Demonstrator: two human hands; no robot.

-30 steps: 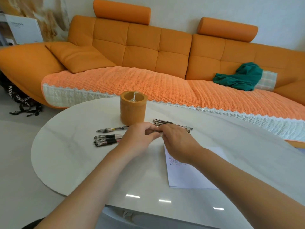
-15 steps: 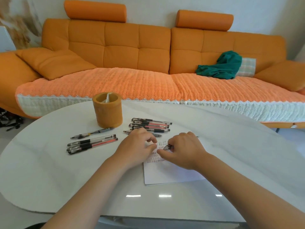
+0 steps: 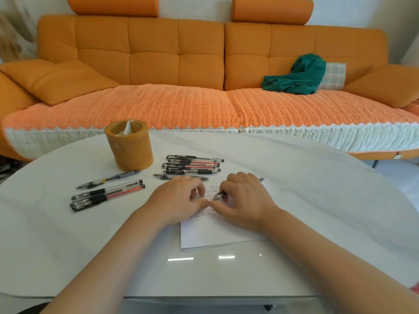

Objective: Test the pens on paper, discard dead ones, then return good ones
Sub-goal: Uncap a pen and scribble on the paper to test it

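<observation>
Both hands dropped from pen pile onto paper [image 3: 217,234]. Right hand [image 3: 246,201] fingers pinched round pen [image 3: 221,196], tip on sheet. Left hand [image 3: 179,200] loosely curled, empty, pressing paper.

left hand [image 3: 181,198]: palm down, fingers curled | right hand [image 3: 244,200]: fingers pinched closed, writing grip | hands nearly touching

My two forearms come into view from the bottom edge completely bare, with no sleeves reaching them, and my left hand [image 3: 181,198] and right hand [image 3: 244,200] are equally bare, wearing no gloves, rings, watch or wristbands.
</observation>
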